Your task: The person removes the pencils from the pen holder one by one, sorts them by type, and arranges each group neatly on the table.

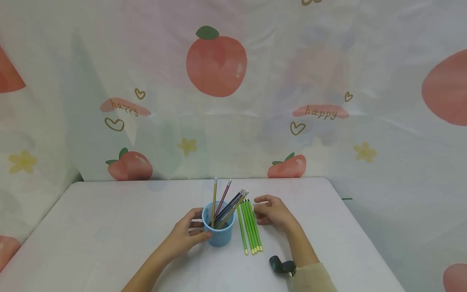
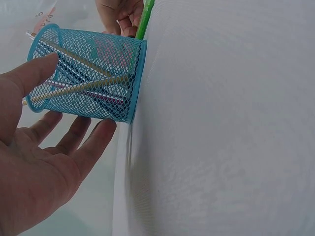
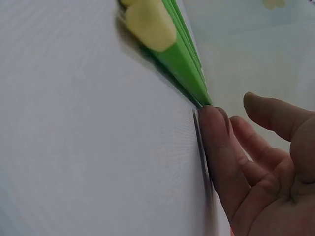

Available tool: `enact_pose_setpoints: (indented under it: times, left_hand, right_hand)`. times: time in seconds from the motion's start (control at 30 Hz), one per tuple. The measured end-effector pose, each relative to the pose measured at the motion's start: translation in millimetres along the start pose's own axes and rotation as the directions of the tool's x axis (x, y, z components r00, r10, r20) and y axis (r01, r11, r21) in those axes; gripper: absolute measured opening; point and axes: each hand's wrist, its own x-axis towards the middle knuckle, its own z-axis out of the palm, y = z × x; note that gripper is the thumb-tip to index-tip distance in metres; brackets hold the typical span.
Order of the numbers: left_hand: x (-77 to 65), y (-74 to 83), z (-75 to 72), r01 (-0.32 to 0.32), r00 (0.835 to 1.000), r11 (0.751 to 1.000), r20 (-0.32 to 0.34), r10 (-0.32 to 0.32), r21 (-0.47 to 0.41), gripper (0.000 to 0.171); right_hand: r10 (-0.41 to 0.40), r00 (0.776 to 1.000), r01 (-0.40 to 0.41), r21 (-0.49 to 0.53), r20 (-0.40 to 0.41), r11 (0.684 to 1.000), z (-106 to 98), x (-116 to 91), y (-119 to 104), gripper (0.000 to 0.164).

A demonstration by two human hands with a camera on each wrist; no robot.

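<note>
My left hand (image 1: 181, 235) holds a light blue mesh pencil cup (image 1: 220, 238), its thumb at the near side and its fingers round the left. In the left wrist view, the thumb lies near the rim of the cup (image 2: 93, 73) and the fingertips touch its wall. Several pencils (image 1: 214, 198) with yellow, pink and dark shafts lean inside the cup. Right of it, several green pencils (image 1: 251, 227) lie side by side, dark tips away from me. My right hand (image 1: 274, 211) is beside their far right end, fingers loosely bent and nothing gripped; fingertip contact is unclear.
A white-covered table (image 1: 109, 227) bears everything. Behind it hangs a pale cloth (image 1: 233, 121) printed with fruit, flowers and hearts. A small dark device (image 1: 277, 264) sits by the right sleeve (image 1: 314, 278).
</note>
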Motion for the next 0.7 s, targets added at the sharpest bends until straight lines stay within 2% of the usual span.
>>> enact_pose_setpoints:
  times: [0.23,0.4,0.5,0.57,0.63,0.7]
  left_hand:
    - [0.2,0.9,-0.5,0.003,1.0,1.0,0.007,-0.002,-0.009,0.07]
    - [0.4,1.4,-0.6,-0.001,1.0,1.0,0.008,0.001,0.006,0.07]
    - [0.1,1.7,-0.5,-0.006,1.0,1.0,0.009,0.006,0.003,0.069]
    - [-0.4,1.8,-0.4,-0.008,1.0,1.0,0.009,0.008,-0.001,0.069]
    - [-0.8,1.8,-0.4,-0.011,1.0,1.0,0.008,0.011,-0.005,0.068]
    - [-0.9,1.5,-0.6,-0.015,1.0,1.0,0.008,0.015,-0.004,0.068]
  right_hand:
    - [0.007,0.999,-0.006,-0.031,0.031,0.999,2.9,-1.4,-1.6,0.034]
    - [-0.008,1.0,0.009,-0.088,0.011,0.996,3.6,-3.8,-6.2,0.032]
    - [-0.07,0.998,0.071,-0.141,0.012,0.988,4.8,-7.2,-13.7,0.032]
    - [-0.135,0.989,0.142,-0.165,0.054,0.976,6.2,-10.2,-19.7,0.033]
    - [-0.204,0.971,0.223,-0.169,0.126,0.96,8.2,-14.1,-25.8,0.035]
    - [-0.262,0.942,0.299,-0.174,0.21,0.938,10.8,-17.6,-30.9,0.036]
